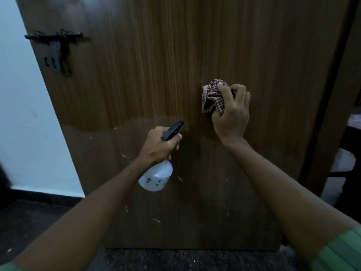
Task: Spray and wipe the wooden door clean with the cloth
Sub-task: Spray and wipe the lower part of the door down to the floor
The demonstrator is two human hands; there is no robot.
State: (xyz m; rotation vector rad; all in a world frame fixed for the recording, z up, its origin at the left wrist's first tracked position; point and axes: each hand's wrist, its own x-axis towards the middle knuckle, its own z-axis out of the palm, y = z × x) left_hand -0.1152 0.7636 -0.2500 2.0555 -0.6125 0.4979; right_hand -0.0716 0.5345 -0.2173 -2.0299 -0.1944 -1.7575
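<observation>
Against the wooden door point(175, 65), at about mid-height, my right hand point(232, 114) presses a bunched red-and-white checked cloth point(212, 98) to the panel, its grip closed around the fabric with the fingers curled over the top of the wad. Lower and to the left, my left hand point(162, 144) has its grip wrapped tight around the neck of a spray bottle point(156, 178), whose black trigger head point(172, 130) points up toward the door and whose white body hangs below my fist, tilted. Pale scratches and specks mark the lower half of the door, and a paler band crosses it just above the nozzle. A dark metal latch point(56, 49) sits near the door's left edge, beside a pale blue wall point(25, 114). Green sleeves point(340, 251) show at the bottom corners, above a dark floor point(29, 222).
</observation>
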